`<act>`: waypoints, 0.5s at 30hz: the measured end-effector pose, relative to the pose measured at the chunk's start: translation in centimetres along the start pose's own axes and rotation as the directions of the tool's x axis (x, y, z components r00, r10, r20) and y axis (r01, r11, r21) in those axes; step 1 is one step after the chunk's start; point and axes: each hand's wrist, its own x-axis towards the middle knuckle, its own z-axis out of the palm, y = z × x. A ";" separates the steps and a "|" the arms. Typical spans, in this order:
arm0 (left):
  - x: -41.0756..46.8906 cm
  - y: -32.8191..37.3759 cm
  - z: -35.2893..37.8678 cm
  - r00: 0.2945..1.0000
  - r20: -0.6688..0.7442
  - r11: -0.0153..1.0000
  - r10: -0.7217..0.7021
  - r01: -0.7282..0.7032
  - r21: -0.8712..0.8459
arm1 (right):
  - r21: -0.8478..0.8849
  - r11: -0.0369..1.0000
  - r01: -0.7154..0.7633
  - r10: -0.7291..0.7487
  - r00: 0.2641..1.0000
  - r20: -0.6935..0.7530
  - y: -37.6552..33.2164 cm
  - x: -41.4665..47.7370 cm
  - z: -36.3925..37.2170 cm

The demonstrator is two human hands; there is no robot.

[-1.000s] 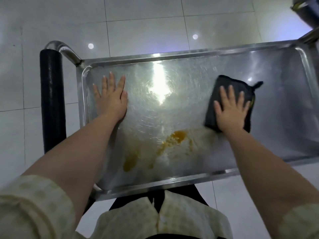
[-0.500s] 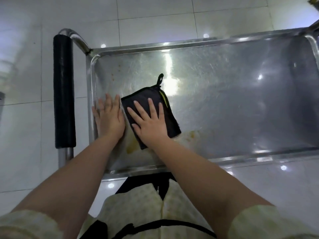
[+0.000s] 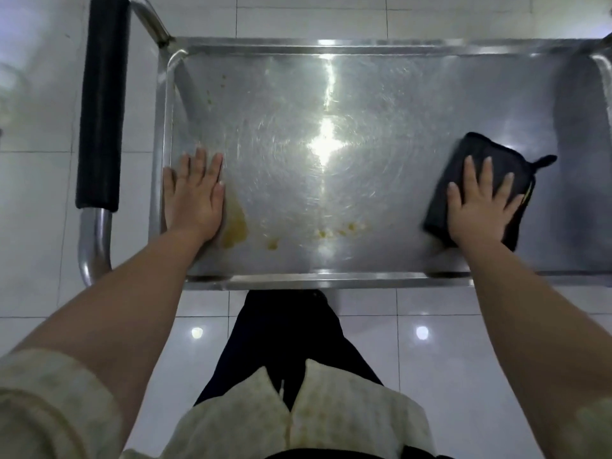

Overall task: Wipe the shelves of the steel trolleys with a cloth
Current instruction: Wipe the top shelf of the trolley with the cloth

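The steel trolley's top shelf (image 3: pixel 364 104) fills the upper half of the head view, shiny and scratched. A folded black cloth (image 3: pixel 477 160) with a small loop lies on its right part. My right hand (image 3: pixel 477 207) presses flat on the cloth with straight, spread fingers. My left hand (image 3: pixel 195 197) lies flat on the shelf by its left rim, fingers straight. A yellowish-brown smear (image 3: pixel 235 223) sits just right of my left hand, with smaller yellow spots (image 3: pixel 334 230) along the near side.
The trolley's handle with a black grip (image 3: pixel 101 104) stands left of the shelf. White glossy floor tiles (image 3: pixel 447 329) surround the trolley. My legs and pale shirt are right against the near rim (image 3: pixel 314 281).
My right hand has swept the cloth from beside my left hand across to the right part of the shelf. The smear near the left hand is uncovered again. My left hand stays by the left rim.
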 end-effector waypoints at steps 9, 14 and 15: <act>-0.1 -0.2 0.1 1.000 -0.003 1.000 -0.024 0.024 0.008 | -0.048 0.933 0.356 -0.354 0.934 0.036 -15.6 -10.3 4.4; -0.2 -0.7 0.4 1.000 -0.006 1.000 -0.008 0.008 -0.016 | -0.015 0.734 0.678 -0.672 0.730 0.127 -25.3 -17.5 6.3; -0.2 -0.8 0.4 1.000 -0.006 1.000 -0.006 0.006 -0.023 | -0.014 0.717 0.697 -0.691 0.713 0.120 -25.1 -17.4 6.3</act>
